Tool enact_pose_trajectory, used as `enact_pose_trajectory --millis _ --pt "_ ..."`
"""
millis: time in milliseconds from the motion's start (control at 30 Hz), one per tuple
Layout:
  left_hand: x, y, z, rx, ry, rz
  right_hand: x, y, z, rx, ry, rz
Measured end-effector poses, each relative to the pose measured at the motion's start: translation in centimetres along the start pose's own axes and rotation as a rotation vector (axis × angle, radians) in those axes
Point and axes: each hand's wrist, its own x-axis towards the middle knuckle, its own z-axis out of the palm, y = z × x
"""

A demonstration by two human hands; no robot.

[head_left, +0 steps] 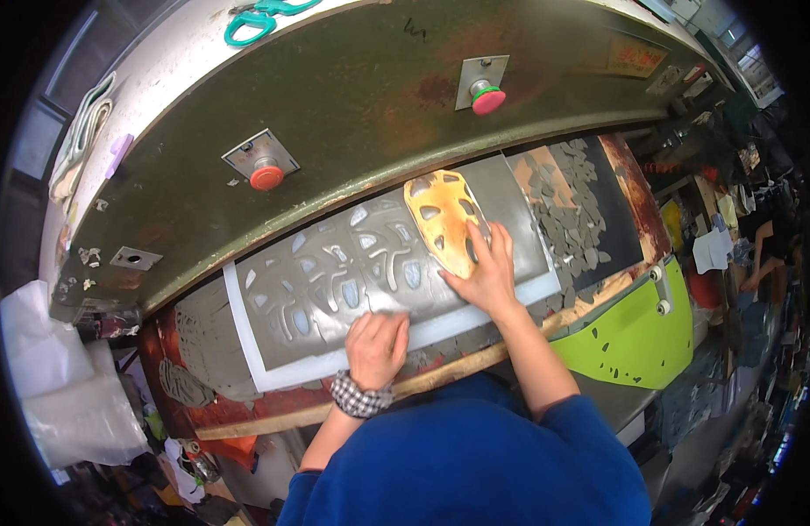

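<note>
A yellow-orange cutting die [437, 216], long and rounded with several openings, lies on a smooth dark grey sheet [521, 237]. My right hand [486, 271] grips its near right side, thumb by the narrow near end and fingers along the edge. To the left of the die, the sheet bears several rows of cut outlines and holes that show the pale layer [545, 286] beneath. Over the sheet's near edge is my left hand [376, 347], its fingers curled closed; whatever is inside them is hidden. A checkered band [361, 396] circles that wrist.
Beyond the sheet stands a green machine beam [361, 114] with two red push buttons [266, 175]. Grey offcuts [580, 210] lie at the right, cut pieces [184, 382] at the left. A lime-green panel [637, 337] juts out near right. Teal-handled scissors [252, 28] rest on top.
</note>
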Motion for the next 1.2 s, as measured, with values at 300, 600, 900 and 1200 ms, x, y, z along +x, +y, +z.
enact_pose_trajectory --millis 300,600,900,1200 --pt "-3.1 2.1 3.0 0.266 -0.42 0.106 -5.5 1.4 -8.2 1.197 -0.034 0.645" --pt "-8.5 6.0 0.8 0.237 -0.573 0.105 -12.7 5.9 -16.0 1.134 0.417 0.616" --pt "-3.4 9.5 5.0 0.119 -0.425 0.582 -14.5 5.3 -17.1 1.239 0.237 0.474" --pt "-0.5 6.0 5.9 -0.359 0.145 -0.052 -11.8 6.1 -10.0 -0.143 0.146 -0.09"
